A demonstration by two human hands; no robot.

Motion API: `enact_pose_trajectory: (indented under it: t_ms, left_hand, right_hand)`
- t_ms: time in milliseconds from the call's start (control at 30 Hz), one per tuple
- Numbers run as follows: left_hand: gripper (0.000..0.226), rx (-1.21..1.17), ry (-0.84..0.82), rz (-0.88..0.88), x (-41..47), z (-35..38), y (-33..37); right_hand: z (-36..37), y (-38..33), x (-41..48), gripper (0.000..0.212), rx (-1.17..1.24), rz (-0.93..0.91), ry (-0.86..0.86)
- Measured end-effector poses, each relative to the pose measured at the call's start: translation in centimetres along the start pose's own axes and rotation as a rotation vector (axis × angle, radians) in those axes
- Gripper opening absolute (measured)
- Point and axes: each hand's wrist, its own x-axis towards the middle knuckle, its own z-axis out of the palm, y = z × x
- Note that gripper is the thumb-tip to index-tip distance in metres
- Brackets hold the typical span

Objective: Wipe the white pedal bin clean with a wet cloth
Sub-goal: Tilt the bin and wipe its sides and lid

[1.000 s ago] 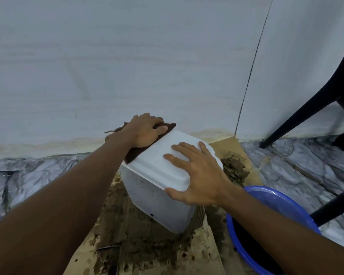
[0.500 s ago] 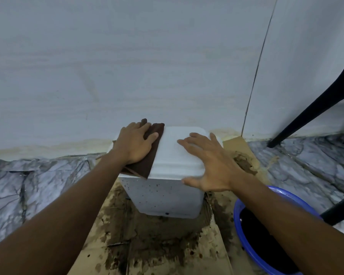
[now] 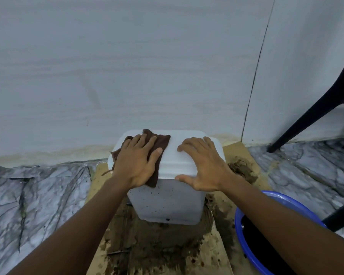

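Note:
The white pedal bin [image 3: 167, 203] stands upright on wet, muddy cardboard, its front wall flecked with dark specks. A dark brown cloth [image 3: 160, 141] lies spread over the left half of the lid. My left hand [image 3: 137, 161] presses flat on the cloth, fingers pointing toward the wall. My right hand [image 3: 203, 165] rests on the right half of the lid, fingers spread, thumb hooked over the lid's front edge. The pedal is not visible.
A blue basin [image 3: 252, 253] with dark water sits at the lower right, under my right forearm. Black chair legs [image 3: 310, 118] stand on the right. A clump of mud [image 3: 240, 168] lies on the cardboard [image 3: 216, 259] beside the bin. A pale wall rises close behind.
The bin has been turned from a corner-on angle to face me squarely. My left hand with the cloth has slid from the lid's far left edge toward its middle.

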Motion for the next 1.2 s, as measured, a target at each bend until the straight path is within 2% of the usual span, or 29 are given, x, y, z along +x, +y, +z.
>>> enact_pose_trajectory:
  t_ms: [167,300,533,633,800,933,1067,1200]
  left_hand:
    - [0.074,-0.001,0.046,-0.019,3.3,0.2,0.0]
    - [0.072,0.018,0.133,-0.012,5.3,0.8,-0.1]
    - [0.056,-0.013,0.547,0.065,5.5,5.0,-1.1]
    - [0.057,-0.027,0.65,0.111,6.0,6.9,-1.7]
    - [0.069,0.004,0.706,0.196,4.9,11.9,-4.8]
    - [0.072,0.018,0.665,0.221,4.4,15.4,-5.8]
    - [0.073,-0.044,0.629,0.178,4.1,17.0,-6.1]
    - [0.075,-0.063,0.68,0.101,4.6,17.2,-5.2]
  right_hand:
    - [0.0,2.3,2.5,0.071,0.015,-0.016,0.023]
    - [-0.4,4.0,5.0,0.067,0.068,0.043,0.033]
    - [0.2,6.4,7.4,0.063,0.108,0.076,0.09]
    - [0.2,7.2,8.3,0.062,0.118,0.073,0.091]
    - [0.8,8.5,8.8,0.061,0.149,0.108,0.162]
    - [1.3,9.0,9.4,0.063,0.206,0.142,0.178]
    - [1.4,9.5,10.0,0.056,0.231,0.19,0.183]
    - [1.5,9.4,10.4,0.054,0.221,0.205,0.166]
